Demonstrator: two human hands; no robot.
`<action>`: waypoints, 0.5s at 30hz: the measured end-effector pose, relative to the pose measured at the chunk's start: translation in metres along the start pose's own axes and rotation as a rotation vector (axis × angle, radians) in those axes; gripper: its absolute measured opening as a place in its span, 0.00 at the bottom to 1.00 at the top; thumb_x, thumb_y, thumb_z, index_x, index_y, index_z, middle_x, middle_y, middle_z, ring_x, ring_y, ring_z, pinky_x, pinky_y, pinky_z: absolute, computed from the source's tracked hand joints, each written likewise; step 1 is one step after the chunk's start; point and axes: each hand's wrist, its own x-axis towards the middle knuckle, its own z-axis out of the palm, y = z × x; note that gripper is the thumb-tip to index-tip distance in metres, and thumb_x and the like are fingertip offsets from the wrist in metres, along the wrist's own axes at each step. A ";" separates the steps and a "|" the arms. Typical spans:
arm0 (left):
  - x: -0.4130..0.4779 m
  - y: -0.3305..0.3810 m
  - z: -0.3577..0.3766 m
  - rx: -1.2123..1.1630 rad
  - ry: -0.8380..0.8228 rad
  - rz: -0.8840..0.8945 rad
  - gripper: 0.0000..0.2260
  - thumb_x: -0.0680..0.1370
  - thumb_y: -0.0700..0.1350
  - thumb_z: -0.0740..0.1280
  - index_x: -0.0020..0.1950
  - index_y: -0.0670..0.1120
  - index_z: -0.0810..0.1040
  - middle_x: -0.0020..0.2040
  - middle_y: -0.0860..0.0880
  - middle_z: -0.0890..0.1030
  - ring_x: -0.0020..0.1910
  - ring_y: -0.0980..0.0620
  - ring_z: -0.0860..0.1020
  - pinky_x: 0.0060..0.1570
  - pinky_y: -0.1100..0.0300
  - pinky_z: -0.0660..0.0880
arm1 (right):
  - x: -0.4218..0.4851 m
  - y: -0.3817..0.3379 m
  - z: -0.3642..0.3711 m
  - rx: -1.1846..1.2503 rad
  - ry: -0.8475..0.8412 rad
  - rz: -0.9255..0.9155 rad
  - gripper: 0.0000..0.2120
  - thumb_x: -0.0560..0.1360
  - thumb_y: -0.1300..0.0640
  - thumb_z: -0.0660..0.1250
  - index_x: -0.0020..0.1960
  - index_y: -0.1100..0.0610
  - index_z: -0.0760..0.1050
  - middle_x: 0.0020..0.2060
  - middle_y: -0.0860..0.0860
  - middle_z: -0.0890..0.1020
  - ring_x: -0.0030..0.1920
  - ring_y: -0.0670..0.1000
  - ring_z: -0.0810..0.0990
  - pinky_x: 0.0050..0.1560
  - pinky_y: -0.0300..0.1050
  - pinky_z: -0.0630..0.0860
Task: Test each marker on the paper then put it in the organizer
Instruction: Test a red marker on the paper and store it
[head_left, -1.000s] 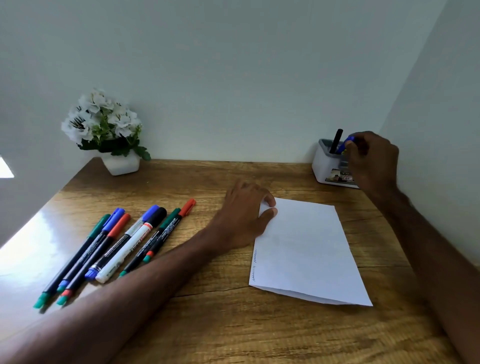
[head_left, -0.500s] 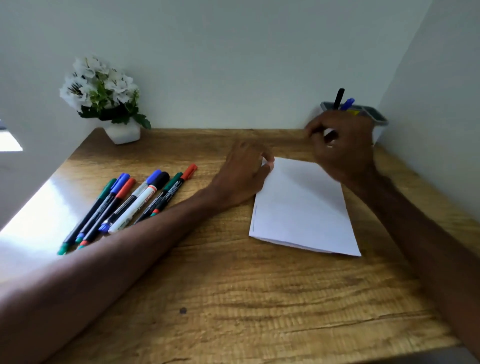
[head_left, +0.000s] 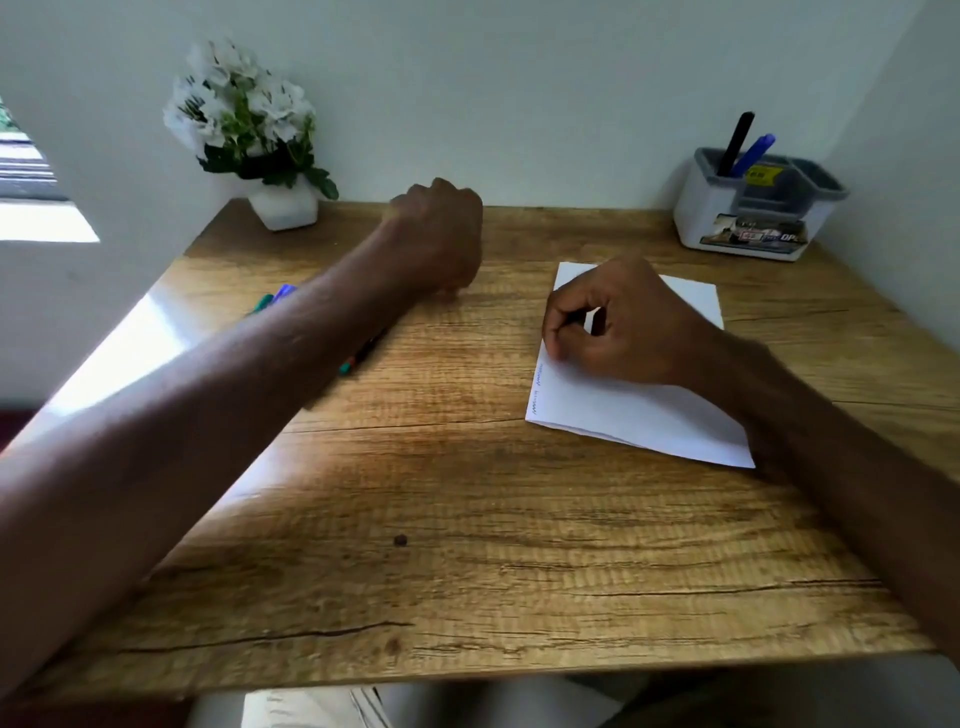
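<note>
Wood-grain laminate covered the worktop (head_left: 467, 519), a brown surface set into a pale-walled corner. A folded white paper sheet (head_left: 649, 410) lay on its right half, with a few thin pen scribbles (head_left: 537, 382) along its left edge. The right grip (head_left: 623, 322), a bare hand, rested on the upper part of that sheet. Its fingers were loosely curled and the thumb sat close to the forefinger. White paper showed through the loop between them, and nothing was held there.

At the back right corner stood a white plastic organizer (head_left: 696, 218) with a grey rim and a printed label across its front. A black marker (head_left: 736, 140) and a blue marker (head_left: 756, 150) leaned side by side in its rear left compartment, well apart from the paper.

The left grip (head_left: 436, 234), also a bare hand, was near the back middle of the worktop, knuckles up and fingers curled under the palm. Blur and the angle hid the fingers, so I cannot tell whether it was clamped on anything. Under the left forearm lay the loose markers (head_left: 347, 367), mostly covered. Green and blue ends peeked out on the far side of the arm, and a dark barrel with a teal end showed on the near side.

A white pot of white flowers (head_left: 285, 208) sat at the back left, against the wall. A small dark spot (head_left: 400, 540) marked the wood nearer the front edge.
</note>
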 end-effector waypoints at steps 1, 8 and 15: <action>-0.001 -0.001 0.002 -0.008 -0.015 -0.005 0.15 0.76 0.34 0.68 0.63 0.36 0.74 0.59 0.37 0.76 0.59 0.38 0.78 0.44 0.52 0.70 | 0.001 -0.001 0.000 0.005 -0.003 -0.001 0.11 0.70 0.73 0.69 0.37 0.59 0.85 0.32 0.49 0.85 0.37 0.47 0.83 0.37 0.23 0.69; -0.004 -0.002 0.001 -0.054 -0.035 0.008 0.17 0.76 0.32 0.68 0.64 0.36 0.73 0.63 0.37 0.76 0.62 0.38 0.77 0.44 0.53 0.70 | 0.003 -0.002 0.003 0.000 -0.030 0.017 0.12 0.71 0.72 0.69 0.37 0.58 0.84 0.33 0.48 0.85 0.36 0.48 0.82 0.37 0.24 0.69; -0.001 -0.009 0.003 -0.022 -0.003 -0.032 0.15 0.78 0.34 0.68 0.65 0.37 0.74 0.63 0.37 0.77 0.61 0.38 0.78 0.48 0.51 0.72 | 0.003 -0.004 0.002 -0.004 -0.040 0.022 0.12 0.71 0.71 0.69 0.37 0.57 0.84 0.34 0.48 0.85 0.37 0.48 0.82 0.36 0.25 0.69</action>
